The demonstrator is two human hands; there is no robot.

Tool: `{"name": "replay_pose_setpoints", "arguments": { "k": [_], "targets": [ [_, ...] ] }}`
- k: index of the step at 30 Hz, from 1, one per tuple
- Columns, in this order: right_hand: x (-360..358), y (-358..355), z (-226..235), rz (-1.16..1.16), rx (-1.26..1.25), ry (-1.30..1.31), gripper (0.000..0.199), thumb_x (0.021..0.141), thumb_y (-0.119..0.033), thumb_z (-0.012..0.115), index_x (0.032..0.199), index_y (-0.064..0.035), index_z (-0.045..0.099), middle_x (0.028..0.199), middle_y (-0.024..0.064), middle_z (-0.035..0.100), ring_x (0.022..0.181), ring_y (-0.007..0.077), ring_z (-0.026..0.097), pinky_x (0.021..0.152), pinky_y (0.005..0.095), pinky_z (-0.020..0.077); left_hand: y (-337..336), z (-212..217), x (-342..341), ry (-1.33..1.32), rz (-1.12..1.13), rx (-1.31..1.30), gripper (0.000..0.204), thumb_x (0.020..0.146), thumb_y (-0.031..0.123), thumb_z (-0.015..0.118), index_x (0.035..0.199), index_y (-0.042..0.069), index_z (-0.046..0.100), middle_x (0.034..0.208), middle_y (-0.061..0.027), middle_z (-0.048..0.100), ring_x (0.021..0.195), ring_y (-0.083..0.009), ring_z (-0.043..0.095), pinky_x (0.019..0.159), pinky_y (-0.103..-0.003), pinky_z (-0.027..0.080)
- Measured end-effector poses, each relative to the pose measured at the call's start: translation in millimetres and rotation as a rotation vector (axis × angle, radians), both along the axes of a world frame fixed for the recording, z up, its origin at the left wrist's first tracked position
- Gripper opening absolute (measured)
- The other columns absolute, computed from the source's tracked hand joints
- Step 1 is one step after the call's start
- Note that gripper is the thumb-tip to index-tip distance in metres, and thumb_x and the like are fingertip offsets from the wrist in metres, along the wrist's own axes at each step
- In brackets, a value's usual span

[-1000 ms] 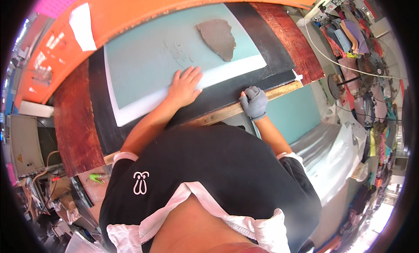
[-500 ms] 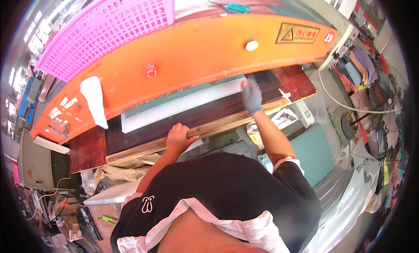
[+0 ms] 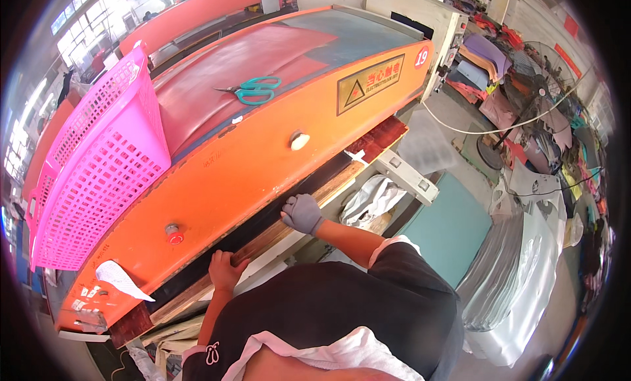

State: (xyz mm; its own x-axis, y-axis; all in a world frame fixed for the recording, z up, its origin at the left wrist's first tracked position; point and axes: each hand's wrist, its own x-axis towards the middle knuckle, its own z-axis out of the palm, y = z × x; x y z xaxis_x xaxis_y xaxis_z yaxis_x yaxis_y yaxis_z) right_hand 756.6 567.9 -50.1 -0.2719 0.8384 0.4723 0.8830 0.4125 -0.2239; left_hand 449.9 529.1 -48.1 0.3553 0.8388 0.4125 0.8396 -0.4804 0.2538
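A long dark board [image 3: 253,218] with a bare wooden front edge [image 3: 266,242] runs under the orange beam of a press [image 3: 230,184]. My bare left hand [image 3: 225,270] rests at the nearer left part of that edge, its fingers bent over the board and its thumb apart along the wood. Farther right, my right hand [image 3: 302,214] wears a grey glove with the fingertips uncovered. Its fingers are curled in against the board by the front edge. Whatever may lie inside that curl is hidden.
A pink plastic basket [image 3: 108,187] and teal-handled scissors [image 3: 256,90] lie on top of the press. A red button [image 3: 174,236] and a pale knob [image 3: 300,141] stick out of its front. Clear plastic sheets [image 3: 506,282] and a standing fan [image 3: 490,154] are at the right.
My view has turned and shifted. Less of the dark board shows beyond the beam, and the white strip on it is out of sight. My right hand has come nearer my left, fingers curled.
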Motion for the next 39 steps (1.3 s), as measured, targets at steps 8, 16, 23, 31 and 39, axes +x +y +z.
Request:
{"name": "replay_pose_setpoints", "arguments": {
  "k": [8, 16, 23, 31, 39],
  "targets": [
    [-1.3, -2.8, -5.0, -0.043, -0.011, -0.081, 0.03, 0.084, -0.036, 0.052, 0.071, -0.012, 0.063, 0.075, 0.0079, 0.057, 0.073, 0.0253, 0.056, 0.065, 0.0395, 0.0424, 3.0, -6.4, -7.0, -0.003, 0.016, -0.077, 0.043, 0.055, 0.031, 0.083, 0.079, 0.008, 0.055, 0.081, -0.0091, 0.05, 0.082, -0.0314, 0.052, 0.067, -0.042, 0.045],
    [3.3, -12.2, -12.5, -0.056, -0.097, -0.055, 0.03, 0.081, -0.034, 0.052, 0.065, -0.0113, 0.063, 0.072, 0.0101, 0.06, 0.072, 0.0298, 0.058, 0.066, 0.0434, 0.0431, -19.1, 2.6, 8.1, -0.067, 0.067, -0.146, 0.043, 0.057, 0.032, 0.082, 0.08, 0.004, 0.058, 0.083, -0.012, 0.052, 0.086, -0.0322, 0.053, 0.073, -0.04, 0.045],
    [19.9, -120.2, -16.5, -0.058, 0.095, 0.071, 0.024, 0.076, -0.025, 0.06, 0.061, -0.0063, 0.061, 0.066, 0.0125, 0.057, 0.066, 0.0336, 0.056, 0.061, 0.0454, 0.0434, -122.4, 6.2, 21.4, 0.035, -0.026, -0.159, 0.043, 0.061, 0.034, 0.079, 0.084, 0.005, 0.056, 0.088, -0.0128, 0.053, 0.09, -0.0324, 0.052, 0.075, -0.042, 0.046],
    [32.3, -272.3, -3.9, -0.113, -0.018, 0.145, 0.019, 0.073, -0.022, 0.064, 0.061, -0.0075, 0.06, 0.064, 0.0125, 0.056, 0.062, 0.0345, 0.055, 0.057, 0.0453, 0.0444, -265.9, 4.1, 41.3, 0.003, -0.141, -0.325, 0.043, 0.063, 0.036, 0.078, 0.08, 0.004, 0.054, 0.088, -0.0091, 0.051, 0.089, -0.0285, 0.052, 0.073, -0.04, 0.046],
    [27.1, -282.3, 12.5, -0.179, 0.129, 0.273, 0.063, 0.074, -0.04, 0.071, 0.117, -0.0003, 0.048, 0.115, 0.0191, 0.052, 0.108, 0.0364, 0.049, 0.09, 0.0424, 0.0415, -362.0, -4.0, 50.1, -0.221, -0.243, -0.383, 0.038, 0.07, 0.038, 0.072, 0.082, 0.006, 0.056, 0.084, -0.0071, 0.053, 0.081, -0.0263, 0.055, 0.066, -0.038, 0.047]
  ]
}}
